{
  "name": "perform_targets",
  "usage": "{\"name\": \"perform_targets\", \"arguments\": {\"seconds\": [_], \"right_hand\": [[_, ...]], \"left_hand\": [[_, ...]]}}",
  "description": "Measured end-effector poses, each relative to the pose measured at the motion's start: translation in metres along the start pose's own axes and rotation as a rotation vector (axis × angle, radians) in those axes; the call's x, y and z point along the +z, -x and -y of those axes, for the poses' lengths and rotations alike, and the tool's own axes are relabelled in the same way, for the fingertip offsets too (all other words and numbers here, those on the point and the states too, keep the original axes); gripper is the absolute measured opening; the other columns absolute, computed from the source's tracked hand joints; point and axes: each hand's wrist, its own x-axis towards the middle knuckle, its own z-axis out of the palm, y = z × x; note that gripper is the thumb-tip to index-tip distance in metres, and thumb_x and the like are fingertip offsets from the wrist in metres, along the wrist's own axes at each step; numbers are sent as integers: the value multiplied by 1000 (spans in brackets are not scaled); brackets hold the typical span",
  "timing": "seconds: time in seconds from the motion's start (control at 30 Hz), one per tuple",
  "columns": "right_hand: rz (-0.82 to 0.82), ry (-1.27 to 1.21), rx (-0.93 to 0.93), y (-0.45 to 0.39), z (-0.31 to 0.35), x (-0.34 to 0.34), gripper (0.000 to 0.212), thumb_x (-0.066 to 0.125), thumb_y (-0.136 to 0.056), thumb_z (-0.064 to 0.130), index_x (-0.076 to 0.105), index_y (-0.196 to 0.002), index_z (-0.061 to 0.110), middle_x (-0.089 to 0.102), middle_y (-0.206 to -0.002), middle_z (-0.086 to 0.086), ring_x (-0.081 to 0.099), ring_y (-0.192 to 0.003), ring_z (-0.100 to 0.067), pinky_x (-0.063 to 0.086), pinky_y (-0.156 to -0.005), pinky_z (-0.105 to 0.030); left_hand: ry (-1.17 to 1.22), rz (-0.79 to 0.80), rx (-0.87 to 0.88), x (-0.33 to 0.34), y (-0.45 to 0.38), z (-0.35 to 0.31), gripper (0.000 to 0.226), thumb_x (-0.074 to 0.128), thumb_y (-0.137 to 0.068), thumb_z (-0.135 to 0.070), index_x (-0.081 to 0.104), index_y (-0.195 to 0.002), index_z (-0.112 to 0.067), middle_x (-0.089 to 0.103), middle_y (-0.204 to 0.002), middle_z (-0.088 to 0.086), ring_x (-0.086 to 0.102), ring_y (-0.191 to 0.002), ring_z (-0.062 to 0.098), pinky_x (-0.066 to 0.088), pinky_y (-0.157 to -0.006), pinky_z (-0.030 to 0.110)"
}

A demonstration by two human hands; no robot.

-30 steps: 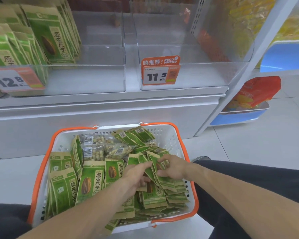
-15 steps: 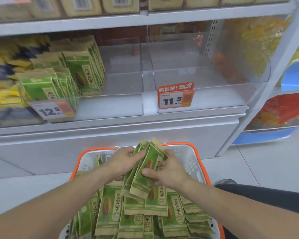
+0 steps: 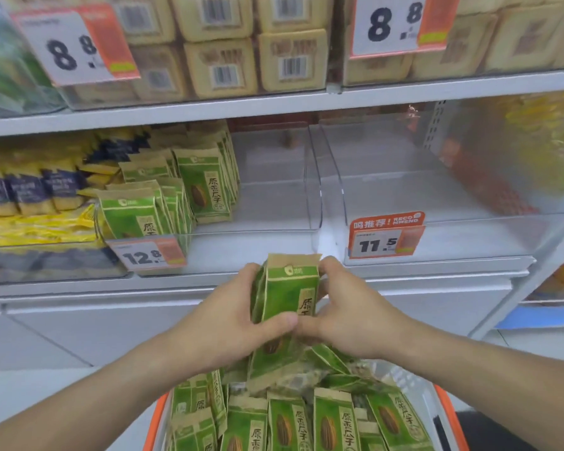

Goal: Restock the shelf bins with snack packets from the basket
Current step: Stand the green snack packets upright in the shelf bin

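A stack of green and tan snack packets (image 3: 288,288) stands upright between both hands, just below the front of the shelf. My left hand (image 3: 232,320) grips its left side with the thumb across the front. My right hand (image 3: 345,307) grips its right side. Below, the white basket with an orange rim (image 3: 155,418) holds several more of the same packets (image 3: 306,421). The clear bin with the 12.8 tag (image 3: 274,190) has matching packets (image 3: 202,183) on its left and bare room on its right. The bin with the 11.5 tag (image 3: 437,196) holds nothing.
Blue and yellow packets (image 3: 30,203) fill the bin at the far left. Tan boxes (image 3: 241,43) with 8.8 tags sit on the shelf above. A white shelf edge (image 3: 209,109) overhangs the bins. Blue trays with orange bags (image 3: 560,288) stand at the right.
Both hands gathered a stack of packets in the basket and lifted it up toward the shelf. My view rose from the basket to the shelf bins.
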Motion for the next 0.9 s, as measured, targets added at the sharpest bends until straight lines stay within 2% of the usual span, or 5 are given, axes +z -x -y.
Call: {"name": "perform_targets", "arguments": {"seconds": [0.17, 0.3, 0.47, 0.73, 0.9], "right_hand": [[-53, 64, -110, -19, 8, 18, 71, 89, -66, 46, 37, -111, 28, 62, -100, 15, 64, -87, 1, 58, -73, -25], [19, -180, -120, -37, 18, 28, 92, 85, -63, 57, 31, -133, 30, 60, -119, 14, 65, -101, -2, 59, -86, -33], [130, -306, -315, -51, 34, 37, 65, 58, -82, 63, 39, -136, 31, 63, -123, 7, 65, -109, -10, 58, -90, -41], [-301, -131, -710, -73, 55, 38, 43, 59, -97, 28, 38, -133, 23, 59, -119, 19, 62, -108, -7, 54, -88, -37], [-499, 16, -715, -97, 66, 23, 43, 51, -96, 34, 31, -134, 33, 55, -116, 24, 62, -107, -16, 52, -87, -46]], "left_hand": [[-14, -24, 87, -24, -1, 16, 47, 69, -85, -46, 46, -126, -39, 66, -109, -26, 61, -102, -8, 51, -84, 21], [430, -60, 75, -48, 1, 29, 46, 69, -82, -18, 55, -127, -20, 72, -115, -11, 68, -107, 7, 54, -83, 18], [727, -186, 115, -61, 5, 45, 52, 81, -74, -41, 65, -119, -19, 71, -121, 4, 67, -113, 18, 55, -88, 24], [360, -606, 209, -72, 2, 26, 55, 72, -83, -35, 48, -130, -19, 66, -119, -10, 62, -112, 3, 53, -86, 22], [-119, -821, 157, -84, -12, 47, 55, 64, -91, -25, 45, -141, -13, 43, -141, 4, 38, -134, 12, 23, -109, 8]]}}
